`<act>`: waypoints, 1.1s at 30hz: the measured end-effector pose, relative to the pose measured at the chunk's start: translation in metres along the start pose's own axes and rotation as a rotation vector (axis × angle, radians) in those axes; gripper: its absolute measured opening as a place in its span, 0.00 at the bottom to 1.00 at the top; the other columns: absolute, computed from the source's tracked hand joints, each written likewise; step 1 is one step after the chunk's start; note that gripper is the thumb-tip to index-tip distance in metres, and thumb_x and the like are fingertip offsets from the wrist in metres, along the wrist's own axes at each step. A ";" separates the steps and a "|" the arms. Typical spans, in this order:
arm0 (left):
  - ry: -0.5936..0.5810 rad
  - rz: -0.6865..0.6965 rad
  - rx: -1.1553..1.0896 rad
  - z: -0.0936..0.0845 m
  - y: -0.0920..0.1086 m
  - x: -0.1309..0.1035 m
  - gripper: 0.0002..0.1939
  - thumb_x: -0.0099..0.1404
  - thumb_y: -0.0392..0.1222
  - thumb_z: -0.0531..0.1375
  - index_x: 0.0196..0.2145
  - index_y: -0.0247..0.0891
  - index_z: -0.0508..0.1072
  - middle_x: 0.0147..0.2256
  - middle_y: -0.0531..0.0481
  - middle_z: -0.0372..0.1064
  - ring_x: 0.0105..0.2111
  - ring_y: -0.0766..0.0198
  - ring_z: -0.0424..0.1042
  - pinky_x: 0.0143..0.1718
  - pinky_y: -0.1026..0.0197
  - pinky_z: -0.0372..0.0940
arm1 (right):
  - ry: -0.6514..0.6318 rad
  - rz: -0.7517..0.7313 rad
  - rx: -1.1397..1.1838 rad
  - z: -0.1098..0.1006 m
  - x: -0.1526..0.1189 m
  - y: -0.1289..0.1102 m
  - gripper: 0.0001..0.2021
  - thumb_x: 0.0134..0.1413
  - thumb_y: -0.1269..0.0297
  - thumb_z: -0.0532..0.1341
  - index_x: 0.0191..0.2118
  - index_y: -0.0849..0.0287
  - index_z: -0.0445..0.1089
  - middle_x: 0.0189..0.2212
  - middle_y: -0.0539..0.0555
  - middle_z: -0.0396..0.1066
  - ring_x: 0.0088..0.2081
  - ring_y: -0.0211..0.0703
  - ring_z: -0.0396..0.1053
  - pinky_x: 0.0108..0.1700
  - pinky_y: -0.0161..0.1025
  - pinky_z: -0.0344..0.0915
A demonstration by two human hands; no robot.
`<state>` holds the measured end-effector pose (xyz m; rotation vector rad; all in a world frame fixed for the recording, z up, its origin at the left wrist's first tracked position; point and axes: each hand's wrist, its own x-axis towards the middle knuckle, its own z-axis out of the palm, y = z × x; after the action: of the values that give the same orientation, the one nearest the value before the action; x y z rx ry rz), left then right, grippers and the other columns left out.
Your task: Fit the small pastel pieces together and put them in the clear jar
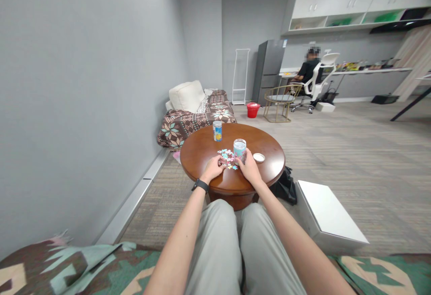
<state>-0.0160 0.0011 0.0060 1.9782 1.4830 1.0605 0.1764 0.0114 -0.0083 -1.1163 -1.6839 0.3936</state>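
Note:
My right hand (248, 167) is wrapped round a clear jar (239, 147) with a printed light-blue and pink label. The jar is upright at the tabletop, its mouth uncovered. My left hand (214, 168), a black band on its wrist, is down at the near edge of a small pile of puzzle pieces (225, 153). Its fingers are curled in towards the thumb; whatever is between them is too small to make out. Pink, white, blue and yellow pieces lie loose between my hands. A round white lid (259, 157) rests right of the jar.
A second jar (217, 131), capped, stands farther back on the round brown table (198, 151). Beside the table are a white box (330, 209) and a black bag (286, 185). Beyond are a patterned couch (198, 122), a red bucket (252, 110) and a seated person (307, 70).

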 end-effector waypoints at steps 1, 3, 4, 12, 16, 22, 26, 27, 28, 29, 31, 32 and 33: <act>-0.006 0.000 -0.015 0.000 0.000 0.000 0.09 0.52 0.32 0.63 0.33 0.37 0.72 0.32 0.50 0.72 0.31 0.64 0.68 0.38 0.61 0.64 | -0.001 0.002 -0.002 0.000 0.000 0.001 0.26 0.57 0.60 0.58 0.60 0.58 0.55 0.52 0.62 0.66 0.53 0.53 0.66 0.56 0.52 0.63; -0.011 -0.003 -0.058 -0.001 0.000 0.000 0.11 0.51 0.31 0.63 0.34 0.37 0.71 0.32 0.51 0.72 0.31 0.64 0.68 0.38 0.61 0.64 | -0.003 -0.004 -0.007 0.002 0.000 0.002 0.26 0.58 0.60 0.58 0.60 0.58 0.55 0.52 0.62 0.66 0.53 0.53 0.66 0.56 0.52 0.63; -0.014 -0.008 -0.086 -0.002 0.001 0.000 0.12 0.50 0.30 0.63 0.34 0.37 0.71 0.31 0.52 0.72 0.31 0.65 0.68 0.38 0.61 0.65 | -0.002 -0.013 -0.011 0.002 0.001 0.003 0.26 0.58 0.60 0.58 0.60 0.58 0.55 0.52 0.62 0.66 0.53 0.53 0.66 0.56 0.52 0.63; 0.024 -0.039 -0.358 -0.005 -0.002 0.000 0.07 0.51 0.38 0.65 0.28 0.36 0.71 0.27 0.52 0.70 0.28 0.65 0.69 0.35 0.62 0.65 | 0.043 -0.134 -0.158 -0.003 -0.001 -0.007 0.26 0.58 0.66 0.56 0.62 0.57 0.55 0.51 0.63 0.65 0.53 0.55 0.65 0.54 0.54 0.64; 0.117 -0.065 -0.527 -0.007 -0.007 0.001 0.12 0.49 0.45 0.68 0.28 0.36 0.72 0.28 0.50 0.73 0.30 0.63 0.72 0.38 0.60 0.66 | 0.045 -0.182 -0.321 -0.004 -0.003 -0.011 0.26 0.55 0.74 0.54 0.60 0.58 0.59 0.54 0.65 0.63 0.56 0.56 0.63 0.56 0.55 0.63; 0.165 -0.076 -0.619 -0.006 -0.010 0.002 0.14 0.49 0.48 0.67 0.30 0.35 0.75 0.31 0.46 0.75 0.33 0.60 0.73 0.42 0.56 0.67 | -0.059 -0.251 -0.441 -0.003 -0.005 -0.014 0.26 0.54 0.77 0.53 0.59 0.58 0.62 0.56 0.65 0.63 0.59 0.55 0.60 0.57 0.54 0.62; 0.162 -0.067 -0.561 -0.006 -0.009 0.001 0.15 0.49 0.48 0.68 0.29 0.35 0.73 0.30 0.49 0.73 0.31 0.63 0.71 0.38 0.60 0.66 | -0.154 -0.303 -0.383 -0.003 -0.005 -0.015 0.27 0.54 0.76 0.54 0.60 0.55 0.61 0.57 0.63 0.63 0.59 0.55 0.60 0.57 0.54 0.62; 0.163 -0.067 -0.527 -0.006 -0.009 0.001 0.15 0.49 0.48 0.68 0.28 0.35 0.72 0.28 0.51 0.71 0.29 0.65 0.69 0.36 0.62 0.65 | -0.169 -0.310 -0.364 -0.003 -0.005 -0.015 0.28 0.54 0.76 0.55 0.60 0.55 0.61 0.57 0.63 0.63 0.59 0.55 0.60 0.57 0.55 0.62; 0.170 -0.070 -0.488 -0.006 -0.008 0.000 0.15 0.49 0.49 0.68 0.27 0.36 0.70 0.26 0.53 0.68 0.28 0.67 0.67 0.33 0.63 0.63 | -0.181 -0.316 -0.345 -0.003 -0.005 -0.016 0.28 0.54 0.76 0.55 0.61 0.54 0.61 0.57 0.62 0.63 0.59 0.56 0.60 0.57 0.55 0.62; 0.178 -0.075 -0.448 -0.007 -0.008 0.000 0.16 0.50 0.50 0.67 0.25 0.36 0.68 0.24 0.55 0.65 0.26 0.68 0.65 0.31 0.64 0.61 | -0.188 -0.320 -0.328 -0.003 -0.005 -0.016 0.28 0.54 0.76 0.55 0.61 0.53 0.61 0.57 0.62 0.63 0.59 0.56 0.60 0.57 0.56 0.62; 0.204 -0.080 -0.389 -0.007 -0.006 -0.001 0.18 0.53 0.52 0.65 0.23 0.37 0.64 0.22 0.58 0.60 0.24 0.69 0.61 0.28 0.66 0.58 | -0.179 -0.312 -0.299 -0.004 -0.004 -0.017 0.28 0.54 0.75 0.56 0.61 0.53 0.61 0.57 0.62 0.63 0.59 0.56 0.60 0.57 0.56 0.61; 0.220 -0.077 -0.376 -0.008 -0.005 -0.001 0.18 0.55 0.54 0.63 0.23 0.37 0.63 0.22 0.58 0.59 0.24 0.69 0.60 0.28 0.66 0.57 | -0.161 -0.299 -0.282 -0.004 -0.004 -0.017 0.27 0.55 0.74 0.56 0.61 0.53 0.60 0.56 0.62 0.63 0.58 0.56 0.61 0.57 0.56 0.61; 0.233 -0.073 -0.367 -0.008 -0.005 -0.001 0.18 0.58 0.54 0.61 0.23 0.37 0.63 0.22 0.58 0.58 0.25 0.69 0.59 0.29 0.66 0.57 | -0.133 -0.278 -0.262 -0.005 -0.004 -0.017 0.27 0.55 0.73 0.56 0.61 0.54 0.60 0.56 0.62 0.63 0.58 0.56 0.61 0.58 0.55 0.61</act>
<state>-0.0251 0.0006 0.0069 1.5788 1.3432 1.4520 0.1726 -0.0014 0.0032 -1.0398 -2.0199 0.0721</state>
